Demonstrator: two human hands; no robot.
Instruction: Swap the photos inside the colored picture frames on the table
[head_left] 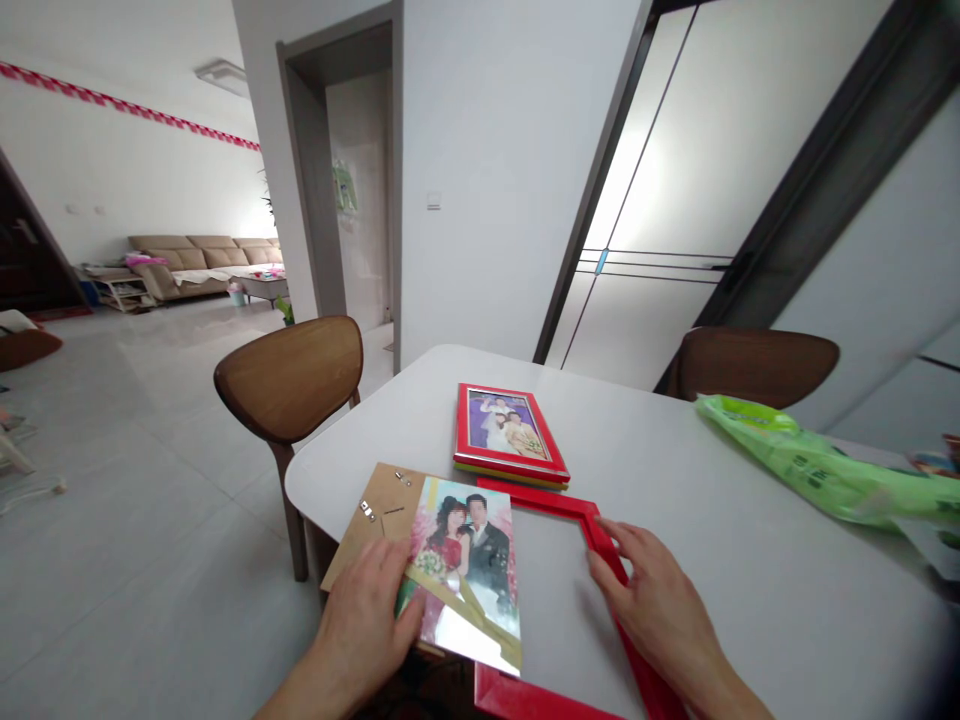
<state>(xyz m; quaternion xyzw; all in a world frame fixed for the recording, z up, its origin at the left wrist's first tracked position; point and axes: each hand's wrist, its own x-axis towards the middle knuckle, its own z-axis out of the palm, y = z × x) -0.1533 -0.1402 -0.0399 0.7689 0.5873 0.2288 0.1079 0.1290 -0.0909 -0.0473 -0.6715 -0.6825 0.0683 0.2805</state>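
My left hand (367, 605) pinches the left edge of a glossy photo (469, 565) of two people, lifting it over a brown frame backing board (375, 510) with metal clips. My right hand (660, 600) lies on the right side of an empty red picture frame (592, 525) flat on the white table (720, 520), fingers spread. Beyond it rests a stack of red-framed photos (508, 432), the top one showing a couple.
A green plastic bag (817, 465) lies at the table's right. Two brown wooden chairs stand by the table, one at the left (292, 380) and one behind (757, 365). A sofa (202, 260) sits far left across the tiled floor.
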